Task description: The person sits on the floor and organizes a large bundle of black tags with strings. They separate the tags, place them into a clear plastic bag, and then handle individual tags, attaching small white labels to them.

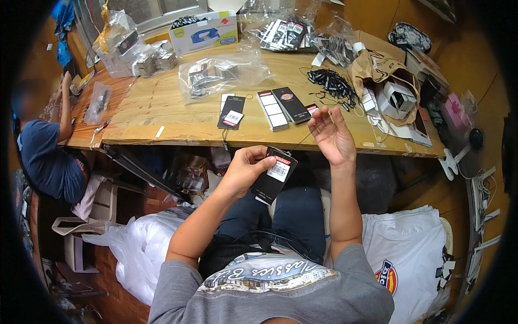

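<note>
My left hand (pixel 245 171) pinches a black hang tag (pixel 270 183) between thumb and fingers, above my lap at the table's front edge. A white barcode sticker and a red label mark the tag's upper part. A thin dark string (pixel 303 141) runs taut from the tag up to the fingertips of my right hand (pixel 333 137), raised palm-up with curled fingers. Beyond, on the table, lie a black tag with a barcode sticker (pixel 232 116), a stack of white sticker labels (pixel 273 113) and a stack of black tags (pixel 291 105).
Black string loops (pixel 334 85) lie beside a brown paper bag (pixel 380 70) at the right. Plastic-bagged tags (pixel 221 73) and a white box (pixel 204 33) stand farther back. Another person (pixel 51 146) sits at the left. A white garment (pixel 402 254) lies right of my lap.
</note>
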### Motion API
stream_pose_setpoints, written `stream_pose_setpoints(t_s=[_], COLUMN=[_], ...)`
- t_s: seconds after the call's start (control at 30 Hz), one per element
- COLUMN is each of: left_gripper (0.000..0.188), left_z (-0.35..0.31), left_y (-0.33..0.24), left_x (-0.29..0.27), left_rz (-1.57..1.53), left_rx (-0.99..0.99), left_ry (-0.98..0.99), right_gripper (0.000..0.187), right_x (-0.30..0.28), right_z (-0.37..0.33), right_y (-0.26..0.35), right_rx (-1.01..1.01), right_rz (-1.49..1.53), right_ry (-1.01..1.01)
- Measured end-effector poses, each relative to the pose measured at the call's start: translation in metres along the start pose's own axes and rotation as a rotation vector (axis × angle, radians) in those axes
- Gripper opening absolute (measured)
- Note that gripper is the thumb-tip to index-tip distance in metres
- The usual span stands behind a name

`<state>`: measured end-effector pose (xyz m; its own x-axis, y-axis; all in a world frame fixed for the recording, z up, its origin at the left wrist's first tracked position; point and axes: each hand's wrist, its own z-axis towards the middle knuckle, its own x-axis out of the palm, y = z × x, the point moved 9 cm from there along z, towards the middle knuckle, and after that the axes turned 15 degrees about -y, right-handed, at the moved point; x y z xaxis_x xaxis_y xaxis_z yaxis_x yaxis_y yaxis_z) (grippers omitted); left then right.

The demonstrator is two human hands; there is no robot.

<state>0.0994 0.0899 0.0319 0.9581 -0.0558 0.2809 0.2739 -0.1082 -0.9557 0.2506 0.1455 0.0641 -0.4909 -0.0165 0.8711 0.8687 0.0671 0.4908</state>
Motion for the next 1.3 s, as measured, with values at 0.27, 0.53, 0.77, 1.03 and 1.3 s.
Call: stream_pose_setpoints(t_s=[0.27,0.53,0.77,1.03,1.3], left_gripper=[0.012,0.017,0.021,0.019,0.022], left_z=[-0.004,0.000,-0.008,-0.028,-0.053], left_y=[0.018,0.006,-0.021,-0.047,-0.063], left_x=[-0.017,-0.015,-0.020,-0.013,0.005], left_rz=[0.093,-0.149,0.096,0.234,0.527], left_rx=[-0.029,0.093,0.567,0.692,1.100], left_ry=[0.002,-0.090,-0.315,-0.433,-0.373], right_gripper=[0.011,0.014,0.007,0.006,0.006], right_x=[0.004,0.017,0.012,0.023,0.024], right_z=[-0.003,-0.047,-0.064,-0.070,-0.075], right_y=[0.016,-0.004,-0.036,-0.030,-0.031], right_rx=[-0.070,-0.462,-0.396,-0.673,-0.700], right_rz=[0.052,-0.744,-0.941,-0.966,-0.958], right_ry=[0.030,-0.005,-0.143,-0.111,-0.131])
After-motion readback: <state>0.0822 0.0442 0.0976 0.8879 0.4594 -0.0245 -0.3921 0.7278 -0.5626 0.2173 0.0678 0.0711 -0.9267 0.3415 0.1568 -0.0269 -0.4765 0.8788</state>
